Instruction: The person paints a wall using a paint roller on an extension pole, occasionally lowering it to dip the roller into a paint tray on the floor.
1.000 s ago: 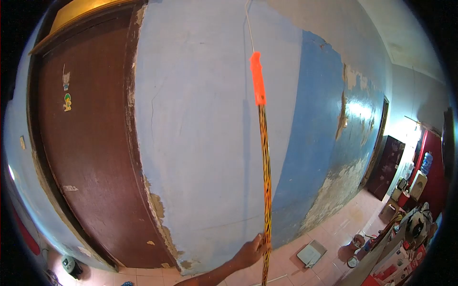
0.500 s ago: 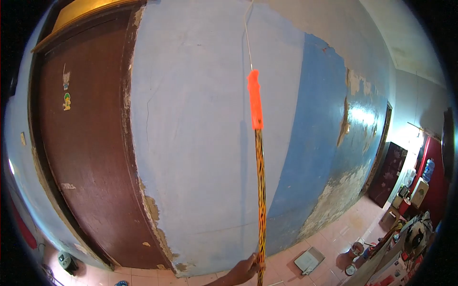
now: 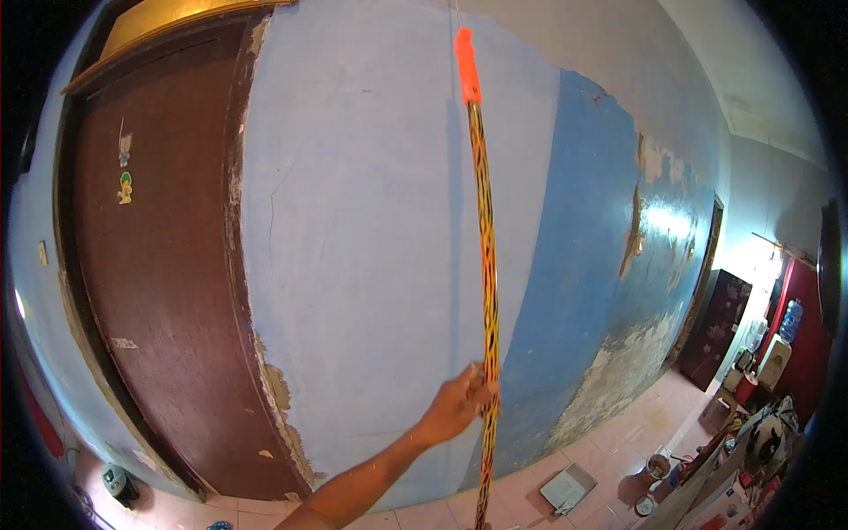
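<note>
My left hand reaches in from the bottom, its fingers wrapped round a long pole with a yellow-and-black streaked pattern. The pole stands nearly upright in front of the wall. On its upper end sits an orange roller handle, and a thin metal rod runs from it out of the top of the view, so the roller head is hidden. Behind it spreads the wall, pale blue on the left and a deeper blue on the right. My right hand is out of view.
A brown door with peeling frame edges stands at left. On the pink tiled floor lie a paint tray and a small bucket. Household items crowd the right side, near a dark refrigerator.
The pole and its orange handle have moved up in view. My left hand has also risen, showing more of the forearm, and still grips the pole.
</note>
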`<state>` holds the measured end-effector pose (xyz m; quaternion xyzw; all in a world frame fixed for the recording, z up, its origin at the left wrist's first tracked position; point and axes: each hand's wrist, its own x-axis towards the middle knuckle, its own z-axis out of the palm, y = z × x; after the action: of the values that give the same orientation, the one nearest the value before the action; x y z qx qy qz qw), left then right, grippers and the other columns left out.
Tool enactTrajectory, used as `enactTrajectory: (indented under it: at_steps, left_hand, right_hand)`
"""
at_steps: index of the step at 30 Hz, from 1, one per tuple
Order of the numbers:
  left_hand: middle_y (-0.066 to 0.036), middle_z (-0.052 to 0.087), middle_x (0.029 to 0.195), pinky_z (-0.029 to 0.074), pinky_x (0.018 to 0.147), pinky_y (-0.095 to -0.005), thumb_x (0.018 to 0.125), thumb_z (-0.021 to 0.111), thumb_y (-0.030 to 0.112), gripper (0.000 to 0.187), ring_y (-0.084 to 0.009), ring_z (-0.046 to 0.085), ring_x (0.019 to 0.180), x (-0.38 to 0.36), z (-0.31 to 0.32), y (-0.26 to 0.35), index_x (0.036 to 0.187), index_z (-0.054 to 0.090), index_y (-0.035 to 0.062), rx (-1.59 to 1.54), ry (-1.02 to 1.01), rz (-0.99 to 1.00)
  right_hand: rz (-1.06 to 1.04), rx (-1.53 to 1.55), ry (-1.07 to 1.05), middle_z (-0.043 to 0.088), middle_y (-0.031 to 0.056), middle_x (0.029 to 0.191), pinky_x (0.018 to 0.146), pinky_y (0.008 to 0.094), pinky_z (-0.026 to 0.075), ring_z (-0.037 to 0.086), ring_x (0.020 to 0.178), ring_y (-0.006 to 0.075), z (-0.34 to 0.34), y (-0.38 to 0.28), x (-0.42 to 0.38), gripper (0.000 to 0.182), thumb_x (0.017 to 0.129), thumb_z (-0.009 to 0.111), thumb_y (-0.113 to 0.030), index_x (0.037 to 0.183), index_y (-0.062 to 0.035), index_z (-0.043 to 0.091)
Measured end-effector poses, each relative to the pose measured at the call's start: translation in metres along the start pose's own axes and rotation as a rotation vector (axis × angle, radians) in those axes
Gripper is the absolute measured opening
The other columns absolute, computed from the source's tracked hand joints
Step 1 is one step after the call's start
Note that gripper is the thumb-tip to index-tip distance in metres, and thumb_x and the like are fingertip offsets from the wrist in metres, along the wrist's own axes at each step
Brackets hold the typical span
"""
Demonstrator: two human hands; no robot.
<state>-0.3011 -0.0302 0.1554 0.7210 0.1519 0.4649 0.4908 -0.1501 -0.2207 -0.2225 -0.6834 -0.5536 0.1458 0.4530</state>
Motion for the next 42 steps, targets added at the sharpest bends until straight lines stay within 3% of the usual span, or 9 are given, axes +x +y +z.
enactTrajectory:
  at_steps: [5,14,18,21,23,26,30,32,42]
  left_hand:
    - [-0.009,0.063,0.083,0.052,0.059,-0.0275,0.103,0.049,0.030,0.041,-0.0167,0.067,0.072,0.055,-0.016,0.072,0.129,0.047,-0.0016,0.008,0.026,0.146]
    - [-0.007,0.062,0.075,0.052,0.054,-0.0288,0.101,0.051,0.037,0.044,-0.0175,0.066,0.061,0.122,-0.042,0.174,0.120,0.053,-0.0021,0.096,0.134,0.323]
    - [-0.007,0.062,0.073,0.051,0.052,-0.0283,0.100,0.053,0.031,0.035,-0.0161,0.064,0.057,0.156,-0.049,0.229,0.111,0.058,-0.0011,0.157,0.241,0.403]
    - [-0.006,0.061,0.070,0.049,0.051,-0.0289,0.099,0.052,0.026,0.027,-0.0153,0.063,0.056,0.175,-0.053,0.273,0.100,0.060,0.0007,0.201,0.310,0.444]
    - [-0.006,0.061,0.070,0.049,0.051,-0.0294,0.099,0.052,0.026,0.026,-0.0153,0.063,0.056,0.192,-0.060,0.297,0.098,0.059,0.0009,0.212,0.308,0.470]
    - [-0.006,0.061,0.069,0.048,0.050,-0.0303,0.099,0.052,0.027,0.027,-0.0155,0.063,0.056,0.199,-0.057,0.308,0.093,0.057,0.0012,0.209,0.309,0.502]
    - [-0.007,0.060,0.069,0.048,0.050,-0.0304,0.098,0.052,0.028,0.028,-0.0157,0.062,0.053,0.179,-0.048,0.280,0.093,0.056,0.0010,0.186,0.327,0.477]
    - [-0.007,0.060,0.068,0.048,0.050,-0.0296,0.099,0.054,0.031,0.030,-0.0159,0.061,0.052,0.160,-0.044,0.248,0.098,0.057,0.0016,0.159,0.313,0.420]
    - [-0.008,0.059,0.072,0.052,0.057,-0.0306,0.103,0.049,0.025,0.038,-0.0151,0.062,0.059,0.030,-0.019,0.068,0.128,0.047,-0.0029,0.099,0.236,0.201]
  right_hand:
    - [-0.086,-0.145,-0.004,0.063,0.0241,0.074,0.057,0.0516,0.048,0.062,0.068,0.0455,-0.060,-0.130,0.055,0.031,0.096,0.055,-0.034,0.102,-0.0030,0.055]
    - [-0.614,-0.163,0.446,0.064,0.0217,0.074,0.055,0.0485,0.048,0.062,0.065,0.0400,-0.051,-0.159,0.122,0.034,0.095,0.055,-0.031,0.110,-0.0008,0.056]
    - [-0.137,0.132,0.036,0.065,0.0238,0.084,0.060,0.0498,0.049,0.064,0.074,0.0392,-0.093,-0.234,0.139,0.032,0.097,0.051,-0.028,0.114,-0.0008,0.057]
    - [-0.503,-0.060,0.265,0.064,0.0271,0.092,0.063,0.0510,0.049,0.063,0.080,0.0417,-0.118,-0.292,0.148,0.034,0.099,0.047,-0.028,0.115,-0.0003,0.056]
    - [-0.318,0.399,0.124,0.051,0.0064,0.051,0.044,0.0305,0.039,0.052,0.043,0.0164,-0.150,-0.349,0.139,0.029,0.102,0.045,-0.027,0.104,-0.0009,0.058]
    - [-0.326,0.355,0.178,0.049,0.0059,0.047,0.043,0.0318,0.041,0.055,0.039,0.0192,-0.160,-0.371,0.138,0.029,0.101,0.045,-0.027,0.086,-0.0035,0.052]
    - [-0.148,0.270,0.141,0.059,0.0110,0.062,0.053,0.0337,0.047,0.064,0.055,0.0224,-0.152,-0.342,0.125,0.028,0.101,0.047,-0.027,0.093,-0.0024,0.057]
    - [-0.292,-0.098,0.170,0.064,0.0276,0.092,0.063,0.0512,0.050,0.062,0.079,0.0440,-0.119,-0.281,0.125,0.033,0.098,0.048,-0.026,0.119,-0.0016,0.054]
    - [-0.331,-0.047,0.184,0.061,0.0164,0.065,0.048,0.0452,0.046,0.060,0.055,0.0366,-0.020,-0.107,0.035,0.031,0.100,0.051,-0.032,0.108,-0.0035,0.059]
